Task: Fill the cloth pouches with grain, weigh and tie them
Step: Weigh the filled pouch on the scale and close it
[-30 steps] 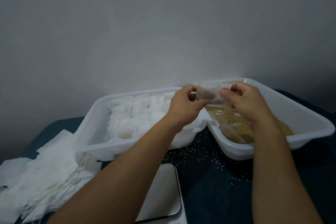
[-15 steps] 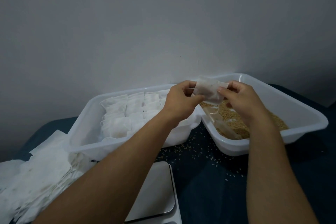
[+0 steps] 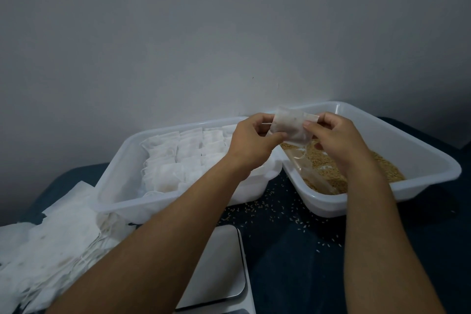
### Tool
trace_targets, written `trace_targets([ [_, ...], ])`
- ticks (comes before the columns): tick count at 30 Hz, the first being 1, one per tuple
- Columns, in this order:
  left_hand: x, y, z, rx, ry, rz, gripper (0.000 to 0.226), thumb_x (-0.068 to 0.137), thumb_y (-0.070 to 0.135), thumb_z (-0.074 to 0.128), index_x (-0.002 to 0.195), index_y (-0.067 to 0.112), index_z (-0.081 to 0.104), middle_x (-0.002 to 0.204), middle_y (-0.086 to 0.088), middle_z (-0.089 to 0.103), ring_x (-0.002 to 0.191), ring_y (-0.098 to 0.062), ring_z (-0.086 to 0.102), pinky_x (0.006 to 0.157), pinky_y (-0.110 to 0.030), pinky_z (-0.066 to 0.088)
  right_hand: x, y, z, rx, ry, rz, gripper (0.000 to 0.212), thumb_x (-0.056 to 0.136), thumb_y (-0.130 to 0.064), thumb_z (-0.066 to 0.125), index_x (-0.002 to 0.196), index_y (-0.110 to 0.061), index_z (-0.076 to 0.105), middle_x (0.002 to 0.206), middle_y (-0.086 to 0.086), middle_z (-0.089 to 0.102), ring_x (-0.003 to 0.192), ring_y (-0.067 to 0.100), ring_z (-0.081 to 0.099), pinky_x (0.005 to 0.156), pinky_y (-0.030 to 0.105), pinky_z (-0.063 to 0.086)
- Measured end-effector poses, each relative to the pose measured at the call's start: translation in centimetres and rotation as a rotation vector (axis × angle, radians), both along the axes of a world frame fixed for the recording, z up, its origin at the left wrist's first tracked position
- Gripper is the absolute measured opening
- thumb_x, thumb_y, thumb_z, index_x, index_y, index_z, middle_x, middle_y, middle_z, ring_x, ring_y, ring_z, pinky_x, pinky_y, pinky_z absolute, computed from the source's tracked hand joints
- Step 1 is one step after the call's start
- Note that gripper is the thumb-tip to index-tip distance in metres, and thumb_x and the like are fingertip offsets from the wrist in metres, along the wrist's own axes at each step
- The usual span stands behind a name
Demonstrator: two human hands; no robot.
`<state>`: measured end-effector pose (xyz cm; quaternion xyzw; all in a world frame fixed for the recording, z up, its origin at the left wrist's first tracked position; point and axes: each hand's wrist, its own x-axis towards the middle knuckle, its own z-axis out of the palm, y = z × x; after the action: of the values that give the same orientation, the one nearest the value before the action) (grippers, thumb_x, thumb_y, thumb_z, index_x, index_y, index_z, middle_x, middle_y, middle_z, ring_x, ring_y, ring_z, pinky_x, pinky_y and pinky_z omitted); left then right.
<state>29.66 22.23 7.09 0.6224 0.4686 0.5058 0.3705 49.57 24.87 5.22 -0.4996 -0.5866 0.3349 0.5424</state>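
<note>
Head view: pouch (image 3: 290,127) in both hands' (image 3: 251,143) (image 3: 339,139) pinching grip, contents unclear.

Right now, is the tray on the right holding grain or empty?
Holding grain: tan grain covers the floor of the right tray.

A strip of dark surface (image 3: 285,245) is left open between the two tubs and beside the scale (image 3: 219,262), dotted with spilled grains (image 3: 257,209). The left is blocked by the pouch-filled tub (image 3: 114,168) and the flat pouch pile (image 3: 51,245); the right by the grain tub (image 3: 420,150). Behind, passage is closed by the wall (image 3: 229,33).
</note>
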Motion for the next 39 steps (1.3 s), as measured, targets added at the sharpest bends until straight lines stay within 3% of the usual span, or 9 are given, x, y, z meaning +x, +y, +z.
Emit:
trace_targets([
  [9,0.03,0.2,-0.27,0.028,-0.068,-0.019,0.03,0.088,0.009,0.082,0.116,0.018,0.074,0.101,0.002,0.08,0.094,-0.012,0.076,0.085,-0.021,0.06,0.02,0.38,-0.43,-0.04,-0.043,-0.022,0.013,0.097,-0.034,0.069,0.089,-0.024,0.073,0.093,0.002,0.076,0.097,0.033,0.072,0.076,0.04,0.058],
  [16,0.14,0.22,-0.35,0.026,-0.091,-0.019,0.03,0.088,0.009,0.082,0.114,0.022,0.073,0.101,0.001,0.08,0.095,-0.013,0.076,0.083,-0.019,0.059,0.07,0.53,-0.55,-0.049,-0.038,-0.026,0.013,0.097,-0.034,0.069,0.091,-0.024,0.073,0.094,0.001,0.076,0.097,0.031,0.073,0.074,0.037,0.057],
  [27,0.03,0.28,-0.11,0.007,-0.102,-0.008,0.029,0.087,0.011,0.083,0.109,0.026,0.072,0.099,0.001,0.08,0.094,-0.014,0.076,0.081,-0.019,0.059,-0.15,0.21,-0.35,-0.061,-0.017,-0.03,0.015,0.097,-0.033,0.069,0.087,-0.023,0.072,0.096,0.005,0.075,0.099,0.034,0.072,0.081,0.046,0.06],
  [39,0.3,0.14,0.25,0.033,-0.097,-0.019,0.029,0.087,0.009,0.083,0.106,0.029,0.073,0.1,0.002,0.08,0.092,-0.01,0.076,0.079,-0.016,0.058,-0.19,0.25,-0.47,-0.052,-0.018,-0.027,0.011,0.1,-0.034,0.067,0.096,-0.026,0.074,0.096,-0.003,0.077,0.095,0.022,0.073,0.073,0.035,0.055],
])
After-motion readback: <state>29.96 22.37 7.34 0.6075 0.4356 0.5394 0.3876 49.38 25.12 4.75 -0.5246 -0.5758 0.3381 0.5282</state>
